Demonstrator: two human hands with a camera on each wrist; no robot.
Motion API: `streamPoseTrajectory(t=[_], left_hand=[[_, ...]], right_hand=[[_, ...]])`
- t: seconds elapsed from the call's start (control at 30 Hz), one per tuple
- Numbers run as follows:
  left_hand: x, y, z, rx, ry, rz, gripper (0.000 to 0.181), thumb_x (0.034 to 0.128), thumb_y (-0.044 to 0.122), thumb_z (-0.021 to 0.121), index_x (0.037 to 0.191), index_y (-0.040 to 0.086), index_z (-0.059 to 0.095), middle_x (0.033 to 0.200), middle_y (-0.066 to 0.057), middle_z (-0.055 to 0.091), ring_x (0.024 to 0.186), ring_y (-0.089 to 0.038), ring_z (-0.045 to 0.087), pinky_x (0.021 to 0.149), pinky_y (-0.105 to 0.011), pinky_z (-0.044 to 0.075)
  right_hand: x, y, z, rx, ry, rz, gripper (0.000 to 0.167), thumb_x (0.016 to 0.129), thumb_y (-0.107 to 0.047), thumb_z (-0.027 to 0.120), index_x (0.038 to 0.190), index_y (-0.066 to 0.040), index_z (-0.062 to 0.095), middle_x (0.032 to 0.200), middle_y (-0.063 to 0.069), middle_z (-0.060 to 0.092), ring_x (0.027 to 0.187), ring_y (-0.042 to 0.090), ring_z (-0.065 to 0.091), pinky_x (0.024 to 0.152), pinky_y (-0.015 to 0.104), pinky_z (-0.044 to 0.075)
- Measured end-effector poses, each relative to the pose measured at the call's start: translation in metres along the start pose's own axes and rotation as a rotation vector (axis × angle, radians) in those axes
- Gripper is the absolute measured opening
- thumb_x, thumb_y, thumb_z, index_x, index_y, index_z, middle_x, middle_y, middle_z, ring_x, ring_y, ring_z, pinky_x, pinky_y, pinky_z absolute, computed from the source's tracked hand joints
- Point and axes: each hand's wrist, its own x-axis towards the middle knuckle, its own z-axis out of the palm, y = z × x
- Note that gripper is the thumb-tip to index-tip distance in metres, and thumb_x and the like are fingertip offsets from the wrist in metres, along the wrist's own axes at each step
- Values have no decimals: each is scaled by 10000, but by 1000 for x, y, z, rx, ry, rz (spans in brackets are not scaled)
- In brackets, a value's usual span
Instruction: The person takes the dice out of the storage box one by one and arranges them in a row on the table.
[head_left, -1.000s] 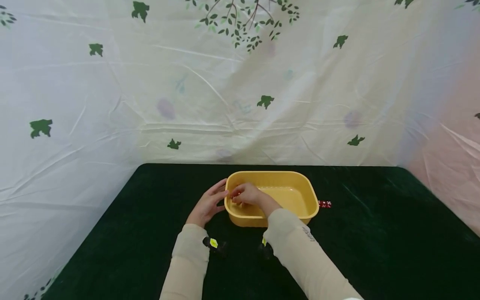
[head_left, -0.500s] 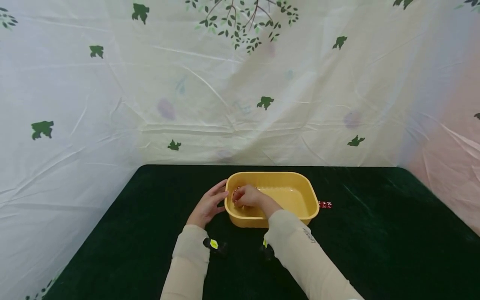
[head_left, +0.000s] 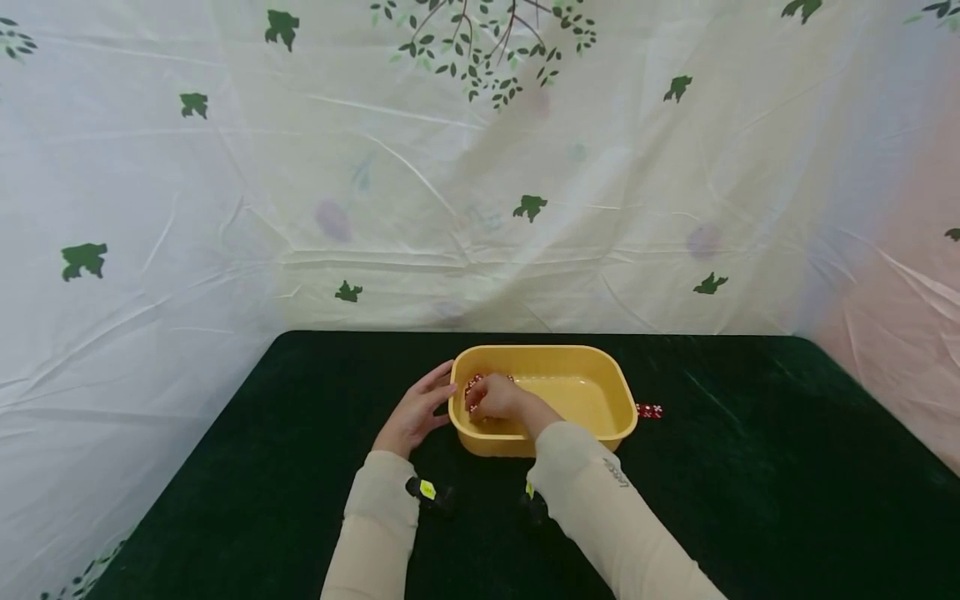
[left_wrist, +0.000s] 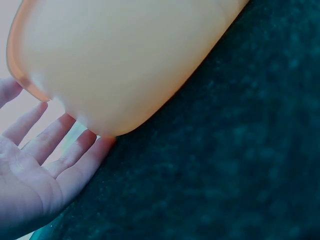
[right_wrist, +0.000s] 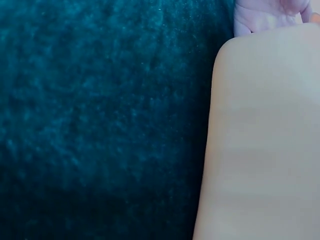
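A yellow rectangular plastic basin (head_left: pixel 555 433) stands on the dark green cloth. My left hand (head_left: pixel 412 417) rests against its left end; in the left wrist view the fingertips (left_wrist: pixel 80 145) touch the outer wall, fingers mostly straight. My right hand (head_left: pixel 498 396) reaches inside the basin at the left end, fingers curled downward at small red pieces with white dots, which look like dice (head_left: pixel 472 385). Its fingertips pinch at one of them, partly covered by the hand. From the right wrist camera, the basin wall (right_wrist: pixel 260 140) hides most of the right hand.
A short row of red dice (head_left: pixel 649 411) lies on the cloth against the basin's right end. Dark green cloth (head_left: pixel 750 467) covers the table. A pale curtain with green leaf prints (head_left: pixel 525 275) hangs behind the table and along the sides.
My right hand has shifted slightly inside the basin, its fingers curling lower, and more red dice show beside them. My left hand stays at the basin's left end.
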Motion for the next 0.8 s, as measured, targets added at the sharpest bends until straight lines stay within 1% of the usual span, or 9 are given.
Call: streamPoseTrajectory(t=[0.1,0.27,0.37,0.53,0.63,0.7,0.8], left_hand=[[0,0,1,1,-1,0,441,866,157,514,1291,184,395,1295,-60,389,1157,-263,354,878,-542,298],[-2,0,1,-1,-13,2,443,873,152,500,1299,181,379,1309,-66,371,1166,-262,344,882,-541,295],[-2,1,0,-8,-30,3,455,880,148,485,1315,168,352,1328,-84,342,1183,-273,321,888,-542,286],[-2,1,1,-7,-15,0,453,877,143,493,1309,169,361,1325,-82,349,1183,-270,321,889,-547,279],[-2,1,2,-5,-1,3,450,872,137,502,1302,168,374,1316,-80,364,1177,-268,331,883,-547,289],[-2,1,2,-7,7,3,449,867,133,509,1297,170,383,1310,-75,373,1175,-264,335,880,-544,295],[-2,1,2,-14,11,8,454,863,133,516,1297,165,385,1307,-79,376,1175,-266,335,877,-545,297]], right_hand=[[-1,-1,-3,0,-12,1,125,742,-34,637,865,-51,642,701,53,529,596,175,475,547,225,420],[-6,-3,-11,5,-18,-9,165,749,-45,634,911,-64,659,783,51,548,670,187,500,608,236,442],[-7,-1,-18,16,-11,-18,192,739,-36,638,929,-57,659,817,48,560,681,197,516,620,252,458],[-10,1,-31,28,5,-17,188,762,-32,606,944,-42,653,799,44,567,632,197,503,588,272,450],[-14,2,-41,30,28,-22,186,780,-43,594,958,-25,645,766,39,558,622,189,475,598,300,442],[-17,4,-47,32,36,-33,191,783,-42,590,965,-9,638,756,57,568,643,217,487,619,334,447],[-20,6,-55,32,42,-53,197,786,-44,590,971,10,630,779,97,602,732,271,521,659,373,452]])
